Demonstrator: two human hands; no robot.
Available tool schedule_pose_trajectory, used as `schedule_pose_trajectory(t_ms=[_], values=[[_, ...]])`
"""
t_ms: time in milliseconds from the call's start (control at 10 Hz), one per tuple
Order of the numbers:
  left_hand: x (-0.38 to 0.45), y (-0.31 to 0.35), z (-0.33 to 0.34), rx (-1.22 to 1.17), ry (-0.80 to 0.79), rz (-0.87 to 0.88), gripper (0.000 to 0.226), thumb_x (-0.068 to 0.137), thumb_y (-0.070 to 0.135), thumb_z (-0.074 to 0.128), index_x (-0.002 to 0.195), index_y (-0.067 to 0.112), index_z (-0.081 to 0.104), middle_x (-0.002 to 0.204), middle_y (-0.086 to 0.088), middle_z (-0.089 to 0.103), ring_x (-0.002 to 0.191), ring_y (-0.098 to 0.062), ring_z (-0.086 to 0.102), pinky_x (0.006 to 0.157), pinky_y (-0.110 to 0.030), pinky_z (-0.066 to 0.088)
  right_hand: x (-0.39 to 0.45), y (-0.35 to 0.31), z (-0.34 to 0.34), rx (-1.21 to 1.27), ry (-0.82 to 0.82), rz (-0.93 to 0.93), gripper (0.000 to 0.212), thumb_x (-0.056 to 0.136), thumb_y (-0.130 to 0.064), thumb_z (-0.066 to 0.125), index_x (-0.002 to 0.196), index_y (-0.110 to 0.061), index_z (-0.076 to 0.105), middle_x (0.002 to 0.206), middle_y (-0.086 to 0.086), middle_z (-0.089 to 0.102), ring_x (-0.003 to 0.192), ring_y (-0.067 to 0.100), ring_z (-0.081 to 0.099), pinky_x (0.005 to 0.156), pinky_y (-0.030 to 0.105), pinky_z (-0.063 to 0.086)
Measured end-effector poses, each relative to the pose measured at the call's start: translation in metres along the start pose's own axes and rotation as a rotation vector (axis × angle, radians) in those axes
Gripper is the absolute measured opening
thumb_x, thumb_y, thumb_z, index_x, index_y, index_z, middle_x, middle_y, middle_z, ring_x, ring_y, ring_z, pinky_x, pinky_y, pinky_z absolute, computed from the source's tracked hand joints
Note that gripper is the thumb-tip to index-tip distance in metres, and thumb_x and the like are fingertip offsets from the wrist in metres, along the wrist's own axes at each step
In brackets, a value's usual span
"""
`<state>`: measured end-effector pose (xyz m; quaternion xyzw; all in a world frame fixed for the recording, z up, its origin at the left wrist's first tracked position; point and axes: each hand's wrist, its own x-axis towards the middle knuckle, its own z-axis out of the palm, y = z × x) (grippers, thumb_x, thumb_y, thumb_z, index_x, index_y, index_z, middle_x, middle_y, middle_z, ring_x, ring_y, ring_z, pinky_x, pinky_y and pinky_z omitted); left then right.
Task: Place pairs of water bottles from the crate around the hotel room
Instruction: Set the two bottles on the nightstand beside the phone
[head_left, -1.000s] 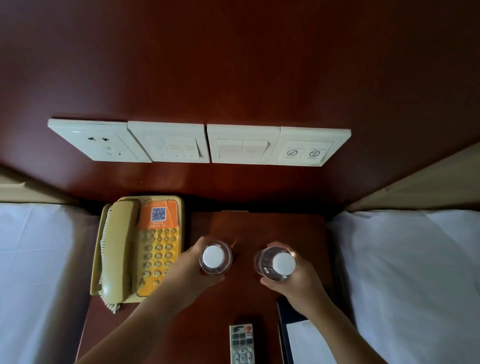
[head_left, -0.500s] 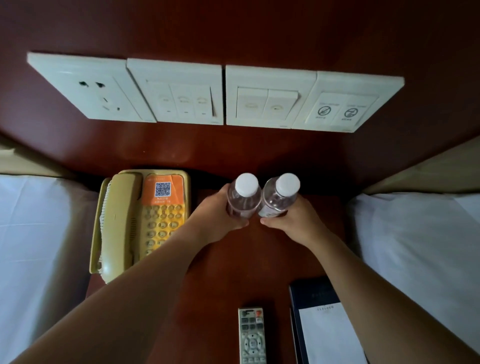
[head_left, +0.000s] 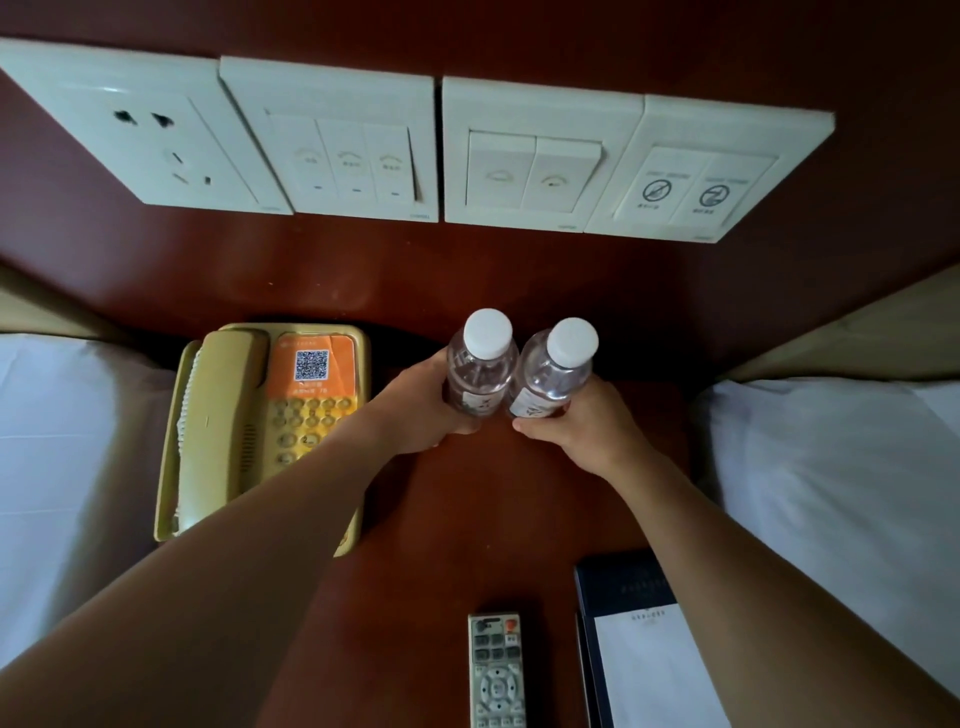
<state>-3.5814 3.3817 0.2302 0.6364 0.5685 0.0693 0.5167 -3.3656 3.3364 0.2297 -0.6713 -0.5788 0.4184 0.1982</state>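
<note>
Risk 1: tip-over on release. The 2 bottles stand touching each other near the back of the nightstand (head_left: 467, 519). If I pull 1 hand away sideways, its bottle could knock the other over. Judged remedy: loosen both holds straight outward, then draw back toward me.

Risk 2: my left forearm lies across the telephone (head_left: 260, 426). A careless retreat could catch the handset or its coiled cord.

Risk 3: the remote (head_left: 496, 670) and the notepad folder (head_left: 634, 639) lie at the near edge, between my arms. Dragging a wrist back low could sweep them.

Grip state: my left hand (head_left: 415, 410) is wrapped round the lower body of the left bottle (head_left: 480, 371), thumb in front. My right hand (head_left: 587, 426) is wrapped round the base of the right bottle (head_left: 553, 374), fingers mostly hidden behind it. Both caps stand clear above my hands, leaning slightly away from me. Whether the bases are fully seated on the wood, I cannot tell; my hands hide them.
</note>
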Motion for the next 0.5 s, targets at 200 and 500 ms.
schedule_pose_trajectory(t_ms=[200, 500], values=[[0.002, -0.001, 0.0, -0.013, -0.019, 0.019, 0.066, 0.074, 0.009, 0.08, 0.129, 0.029, 0.05, 0.092, 0.022, 0.06, 0.073, -0.001, 0.059, 0.049, -0.013, 0.047, 0.002, 0.002, 0.001, 0.018, -0.014, 0.013, 0.077, 0.054, -0.057, 0.076, 0.125, -0.03, 0.061, 0.119, -0.015, 0.069, 0.113, 0.005, 0.063, 0.099, 0.042, 0.052], [-0.027, 0.014, -0.007, -0.093, 0.106, 0.048, 0.11, 0.045, 0.042, 0.089, 0.138, 0.037, 0.031, 0.135, 0.005, 0.052, 0.12, -0.015, 0.057, 0.098, -0.042, 0.052, -0.02, -0.021, -0.005, 0.087, 0.043, 0.097, 0.113, 0.049, -0.048, 0.089, 0.145, -0.035, 0.032, 0.144, -0.012, 0.046, 0.135, 0.011, 0.043, 0.113, 0.044, 0.039]])
